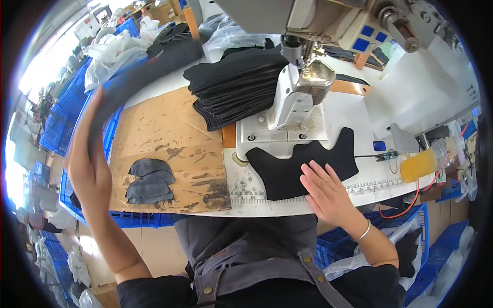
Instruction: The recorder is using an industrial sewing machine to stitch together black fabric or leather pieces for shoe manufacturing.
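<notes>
My left hand (pixel 88 161) is raised at the left, its fingers closed on a dark fabric piece (pixel 138 74). That piece is smeared by motion and stretches up toward the back of the table. My right hand (pixel 324 192) lies flat, fingers extended, over the lower right edge of a black cut fabric piece (pixel 287 172) with curved cutouts. This piece rests on the white table in front of the sewing machine (pixel 303 97). Behind it, a thick stack of black fabric pieces (pixel 241 77) leans beside the machine post.
Brown cardboard (pixel 159 123) covers the table's left part, with several small dark curved pieces (pixel 150 182) on it. A yellow-filled clear bottle (pixel 418 165) lies at the right near an orange cord (pixel 405 209). Blue crates (pixel 67 113) stand beside the table, and a ruler strip (pixel 372 186) runs along its front.
</notes>
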A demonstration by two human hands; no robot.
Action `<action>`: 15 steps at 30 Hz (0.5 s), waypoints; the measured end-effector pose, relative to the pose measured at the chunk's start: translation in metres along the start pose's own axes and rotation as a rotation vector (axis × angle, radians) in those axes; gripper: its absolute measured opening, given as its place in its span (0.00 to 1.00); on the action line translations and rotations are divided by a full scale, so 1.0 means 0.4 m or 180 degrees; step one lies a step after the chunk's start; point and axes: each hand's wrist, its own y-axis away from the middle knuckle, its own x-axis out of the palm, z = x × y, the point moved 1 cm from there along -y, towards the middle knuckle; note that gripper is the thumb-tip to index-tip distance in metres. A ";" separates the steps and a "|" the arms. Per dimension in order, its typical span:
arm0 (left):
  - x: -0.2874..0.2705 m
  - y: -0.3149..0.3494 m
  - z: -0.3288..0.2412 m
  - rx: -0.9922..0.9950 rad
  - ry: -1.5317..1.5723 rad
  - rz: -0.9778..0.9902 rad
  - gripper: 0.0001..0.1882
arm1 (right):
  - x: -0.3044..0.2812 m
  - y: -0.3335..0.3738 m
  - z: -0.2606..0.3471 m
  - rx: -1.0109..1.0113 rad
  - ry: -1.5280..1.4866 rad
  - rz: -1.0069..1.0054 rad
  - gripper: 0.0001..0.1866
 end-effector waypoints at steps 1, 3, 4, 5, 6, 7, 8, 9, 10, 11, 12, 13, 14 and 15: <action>0.033 -0.026 0.032 -0.0077 -0.0227 -0.0111 0.26 | 0.011 0.005 -0.006 0.0143 -0.0160 0.0152 0.28; 0.120 -0.091 0.066 0.0133 -0.0565 -0.0133 0.29 | 0.010 0.003 -0.014 0.0047 -0.0137 0.0124 0.29; 0.164 -0.121 0.085 0.0485 -0.0641 -0.0072 0.30 | 0.016 -0.001 -0.016 0.0045 -0.0195 0.0153 0.29; 0.219 -0.151 0.090 0.0706 -0.0597 -0.0007 0.30 | 0.019 -0.005 -0.017 0.0066 -0.0227 0.0188 0.29; 0.285 -0.180 0.082 0.1018 -0.0642 -0.0048 0.30 | 0.020 -0.009 -0.020 0.0036 -0.0261 0.0208 0.29; 0.338 -0.195 0.075 0.1174 -0.0442 0.0027 0.28 | 0.017 -0.015 -0.020 0.0071 -0.0279 0.0244 0.28; 0.399 -0.208 0.045 0.1048 -0.0124 0.0282 0.24 | 0.015 -0.015 -0.017 0.0150 -0.0284 0.0304 0.28; 0.432 -0.224 -0.005 0.0581 -0.0170 0.1196 0.19 | 0.013 -0.010 -0.013 0.0119 -0.0343 0.0345 0.28; 0.461 -0.218 -0.005 0.1058 0.0537 0.1264 0.17 | 0.009 -0.009 -0.009 0.0150 -0.0279 0.0295 0.27; 0.479 -0.220 -0.013 0.1109 0.0630 0.1182 0.18 | 0.016 -0.010 -0.026 0.0167 -0.0316 0.0239 0.26; 0.464 -0.232 -0.027 0.0954 0.0333 0.1602 0.22 | 0.017 -0.010 -0.025 0.0240 -0.0318 0.0238 0.25; 0.466 -0.214 -0.014 0.0879 0.0283 0.1630 0.22 | 0.016 -0.012 -0.019 0.0223 -0.0308 0.0243 0.25; 0.462 -0.194 0.005 0.1074 0.0541 0.1038 0.24 | 0.019 -0.019 -0.013 0.0206 -0.0301 0.0240 0.25; 0.456 -0.183 0.015 0.1266 0.0788 0.0422 0.26 | 0.017 -0.024 -0.013 0.0185 -0.0278 0.0242 0.25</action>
